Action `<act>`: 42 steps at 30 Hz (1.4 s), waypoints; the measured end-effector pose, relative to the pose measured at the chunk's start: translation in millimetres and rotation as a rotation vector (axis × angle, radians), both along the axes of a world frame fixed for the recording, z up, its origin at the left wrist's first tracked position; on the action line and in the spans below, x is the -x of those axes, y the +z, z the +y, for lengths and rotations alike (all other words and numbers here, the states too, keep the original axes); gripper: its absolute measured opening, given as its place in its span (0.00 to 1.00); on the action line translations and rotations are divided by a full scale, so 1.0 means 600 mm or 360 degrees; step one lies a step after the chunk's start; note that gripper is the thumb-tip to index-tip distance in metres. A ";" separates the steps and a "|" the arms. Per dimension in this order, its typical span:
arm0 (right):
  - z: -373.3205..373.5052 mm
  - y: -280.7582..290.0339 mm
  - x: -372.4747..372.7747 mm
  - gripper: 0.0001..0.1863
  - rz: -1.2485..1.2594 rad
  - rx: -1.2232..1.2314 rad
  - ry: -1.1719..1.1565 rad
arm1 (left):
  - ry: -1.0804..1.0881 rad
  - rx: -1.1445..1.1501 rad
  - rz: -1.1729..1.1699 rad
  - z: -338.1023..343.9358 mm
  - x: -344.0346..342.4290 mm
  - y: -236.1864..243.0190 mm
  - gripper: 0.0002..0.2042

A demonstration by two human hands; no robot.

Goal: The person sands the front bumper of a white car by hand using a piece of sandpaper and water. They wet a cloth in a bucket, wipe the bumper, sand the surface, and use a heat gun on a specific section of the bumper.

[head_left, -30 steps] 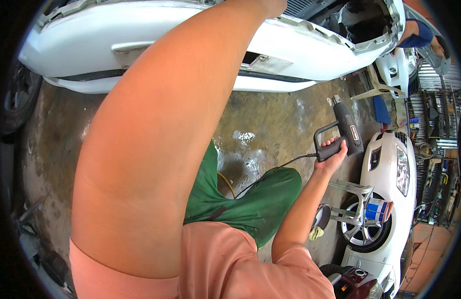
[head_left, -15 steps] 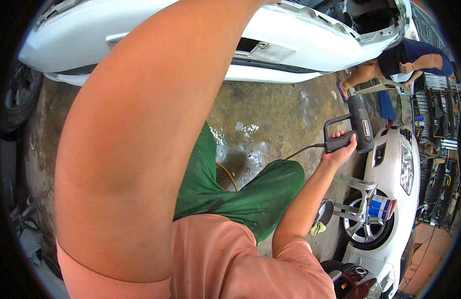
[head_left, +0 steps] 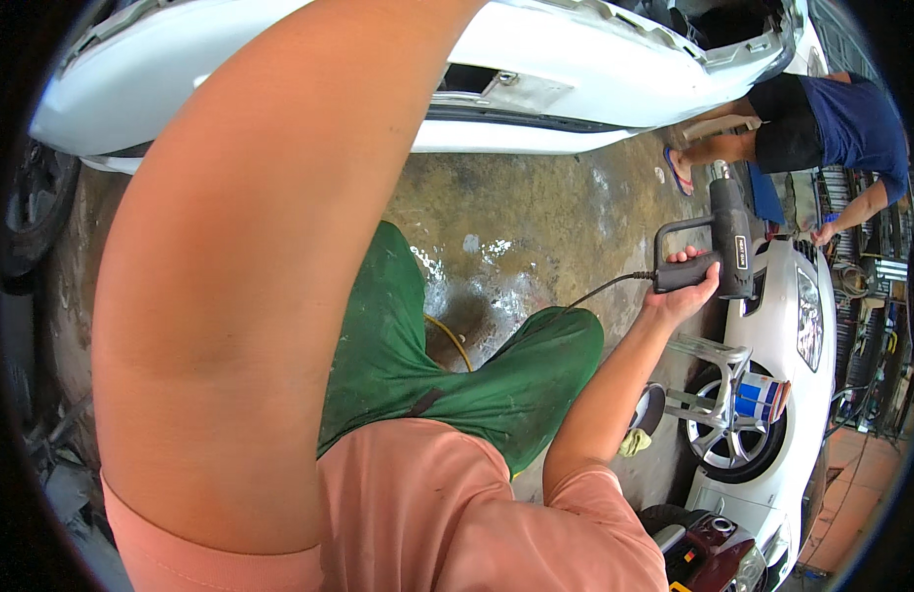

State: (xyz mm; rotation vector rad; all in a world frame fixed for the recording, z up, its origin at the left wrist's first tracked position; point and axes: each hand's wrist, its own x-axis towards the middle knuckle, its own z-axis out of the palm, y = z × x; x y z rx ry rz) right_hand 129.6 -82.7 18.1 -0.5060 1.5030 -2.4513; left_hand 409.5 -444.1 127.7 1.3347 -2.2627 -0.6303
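Wet, stained concrete floor (head_left: 516,222) carries a yellow hose (head_left: 455,338).

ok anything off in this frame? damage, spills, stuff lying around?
Yes. The white bumper at top has an open cutout and a torn-looking edge at its right end. The concrete floor has a wet patch beside the green trouser leg. The heat gun in the right hand trails its cord over the knee.

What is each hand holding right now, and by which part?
The right hand holds a black heat gun by its handle, fingers wrapped round it. The left hand is out of view above the frame.
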 end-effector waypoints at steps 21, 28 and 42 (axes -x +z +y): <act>0.029 -0.062 0.108 0.22 -0.0256 0.0262 0.0314 | -0.0223 0.0766 -0.0887 -0.126 0.056 -0.106 0.13; 0.056 -0.099 0.092 0.20 -0.0600 0.0204 0.0268 | -0.0477 0.0683 -0.0518 -0.151 -0.005 -0.067 0.20; 0.091 -0.093 0.114 0.18 -0.0541 0.0180 0.0281 | -0.0047 -0.0103 -0.0013 -0.016 0.064 -0.020 0.29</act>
